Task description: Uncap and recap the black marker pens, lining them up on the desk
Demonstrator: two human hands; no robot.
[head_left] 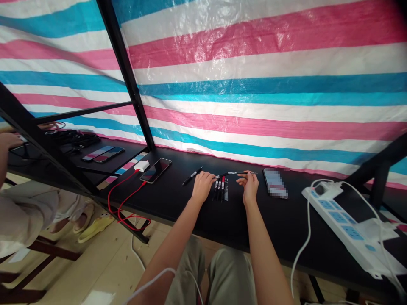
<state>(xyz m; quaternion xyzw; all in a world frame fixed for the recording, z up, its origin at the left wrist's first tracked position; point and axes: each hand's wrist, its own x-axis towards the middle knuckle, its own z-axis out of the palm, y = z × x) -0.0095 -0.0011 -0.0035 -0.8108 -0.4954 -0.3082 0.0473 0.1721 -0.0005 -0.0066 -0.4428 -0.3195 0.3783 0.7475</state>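
Observation:
Between the fingers of my left hand (pixel 203 186) is a black pen (pixel 224 174), held nearly level with its clear end pointing right. My right hand (pixel 249 185) pinches a thin stick (pixel 253 172) that looks like a pen refill, just right of the pen's end. Below and between both hands, several pens (pixel 219 189) with black, white and red parts lie side by side on the black table (pixel 235 220). One more black pen (pixel 192 176) lies slanted, left of my left hand.
A phone (pixel 156 170) lies left beside a white charger (pixel 141 165) with a red cable (pixel 116 186). Right of my hands is another phone (pixel 275 183), then a white power strip (pixel 343 228) with white cables. A black metal frame (pixel 127 72) and striped sheet (pixel 254 93) stand behind. Another person's hand (pixel 11 140) shows far left.

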